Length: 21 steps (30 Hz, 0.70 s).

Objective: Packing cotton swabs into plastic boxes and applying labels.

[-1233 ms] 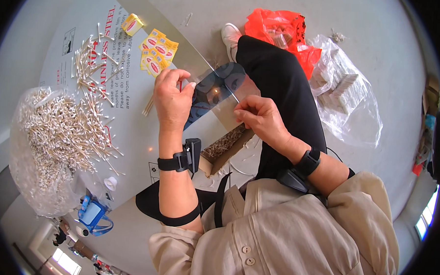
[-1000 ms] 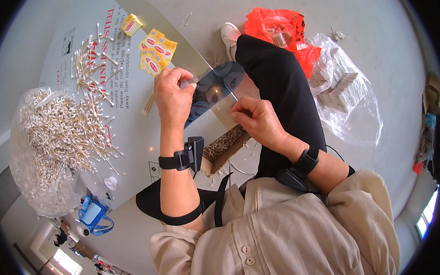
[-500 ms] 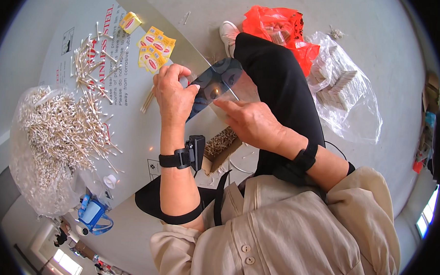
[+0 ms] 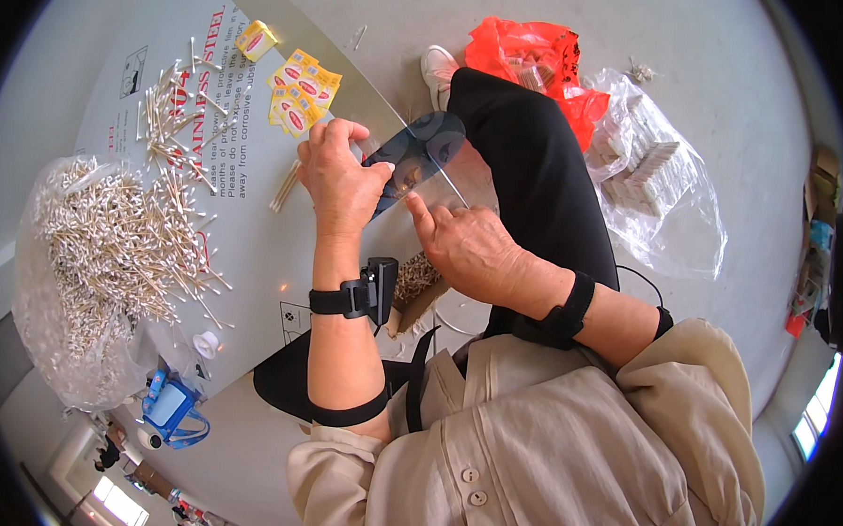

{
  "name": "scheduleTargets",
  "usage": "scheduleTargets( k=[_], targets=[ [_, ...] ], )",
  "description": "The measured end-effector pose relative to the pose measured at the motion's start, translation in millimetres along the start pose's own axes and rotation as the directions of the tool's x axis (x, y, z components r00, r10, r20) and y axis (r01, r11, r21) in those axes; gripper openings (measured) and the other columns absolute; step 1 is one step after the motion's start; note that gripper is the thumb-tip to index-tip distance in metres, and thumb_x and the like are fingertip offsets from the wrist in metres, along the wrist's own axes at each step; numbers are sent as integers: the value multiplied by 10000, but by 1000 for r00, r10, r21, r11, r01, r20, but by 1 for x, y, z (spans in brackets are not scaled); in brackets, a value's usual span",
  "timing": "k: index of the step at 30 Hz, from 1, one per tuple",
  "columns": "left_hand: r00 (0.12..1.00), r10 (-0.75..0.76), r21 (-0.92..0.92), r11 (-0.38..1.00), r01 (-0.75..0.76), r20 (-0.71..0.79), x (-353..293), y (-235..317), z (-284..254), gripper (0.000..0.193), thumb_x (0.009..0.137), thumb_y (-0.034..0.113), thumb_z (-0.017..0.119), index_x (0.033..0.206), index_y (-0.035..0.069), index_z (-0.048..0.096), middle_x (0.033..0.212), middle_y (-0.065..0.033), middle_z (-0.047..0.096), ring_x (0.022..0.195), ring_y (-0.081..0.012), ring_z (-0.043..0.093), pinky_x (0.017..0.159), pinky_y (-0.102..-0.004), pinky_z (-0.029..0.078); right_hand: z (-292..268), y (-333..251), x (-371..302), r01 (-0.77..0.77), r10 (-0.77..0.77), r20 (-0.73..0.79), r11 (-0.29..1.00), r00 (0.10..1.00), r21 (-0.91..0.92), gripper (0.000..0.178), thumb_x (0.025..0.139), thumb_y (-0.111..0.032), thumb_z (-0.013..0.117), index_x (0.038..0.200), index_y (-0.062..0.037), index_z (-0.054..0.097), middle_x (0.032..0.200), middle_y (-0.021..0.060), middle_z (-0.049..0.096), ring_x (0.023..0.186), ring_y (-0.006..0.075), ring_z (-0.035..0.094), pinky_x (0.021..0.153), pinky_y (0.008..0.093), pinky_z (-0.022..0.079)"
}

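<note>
My left hand (image 4: 336,177) pinches the left edge of a dark, glossy see-through plastic sheet (image 4: 415,155) with rounded shapes on it, between thumb and fingers. Just below the sheet is my right hand (image 4: 474,251), its index fingertip at the sheet's lower edge and its other fingers curled under, hidden from view. A thin white line like a stick (image 4: 455,191) runs from the sheet toward my right hand; I cannot tell whether it is held. Beside my left hand, several thin sticks (image 4: 284,189) lie on the table. Beneath my right hand stands an open cardboard box (image 4: 415,286) of cotton swabs.
On the film-covered table (image 4: 262,256), a clear bag spills a large heap of cotton swabs (image 4: 112,249). Loose swabs (image 4: 176,116) and yellow packets (image 4: 302,89) lie farther off. A red bag (image 4: 543,57) and a clear bag of white bundles (image 4: 647,169) rest on the floor.
My right hand has shifted slightly down and right, with its index finger now more upright. The white line below the sheet shows longer. My left hand keeps its grip.
</note>
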<state>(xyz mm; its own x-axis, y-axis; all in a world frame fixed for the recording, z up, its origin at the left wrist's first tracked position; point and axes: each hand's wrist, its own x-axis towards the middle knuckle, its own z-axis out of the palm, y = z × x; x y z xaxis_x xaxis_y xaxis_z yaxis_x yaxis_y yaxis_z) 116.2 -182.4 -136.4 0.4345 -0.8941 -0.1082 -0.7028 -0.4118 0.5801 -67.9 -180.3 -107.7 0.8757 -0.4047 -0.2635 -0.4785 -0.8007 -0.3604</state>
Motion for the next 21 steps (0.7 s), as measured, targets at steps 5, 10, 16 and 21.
scheduleTargets(
  k=[5,10,16,21],
  targets=[
    [999,-34,17,999,34,-5,1,1,1,438,571,61,805,946,128,589,1042,-23,552,1033,-288,504,906,-465,385,1,0,0,1,0,-26,1000,1000,8,653,774,-44,583,1364,151,382,891,153,622,788,264,647,642,346,530],
    [997,-78,-25,997,77,-4,3,1,1,419,583,49,799,936,125,587,1037,-21,557,1038,-278,502,909,-463,381,5,1,1,21,-21,-29,1000,999,0,606,797,-52,562,1344,160,409,882,156,633,776,245,652,604,325,526],
    [993,-118,-19,993,117,-6,6,3,3,383,603,43,790,915,121,582,1028,-15,557,1038,-270,502,924,-464,371,5,2,1,16,-15,-37,1000,999,20,600,799,-58,563,1338,158,414,878,156,633,769,250,655,603,333,530],
    [997,-77,-19,997,77,-30,5,0,4,290,684,23,727,915,123,583,989,-16,553,1012,-255,507,935,-462,358,5,3,-2,2,1,-54,998,999,64,622,784,-59,585,1350,130,409,891,150,627,775,282,655,644,359,536]
  ],
)
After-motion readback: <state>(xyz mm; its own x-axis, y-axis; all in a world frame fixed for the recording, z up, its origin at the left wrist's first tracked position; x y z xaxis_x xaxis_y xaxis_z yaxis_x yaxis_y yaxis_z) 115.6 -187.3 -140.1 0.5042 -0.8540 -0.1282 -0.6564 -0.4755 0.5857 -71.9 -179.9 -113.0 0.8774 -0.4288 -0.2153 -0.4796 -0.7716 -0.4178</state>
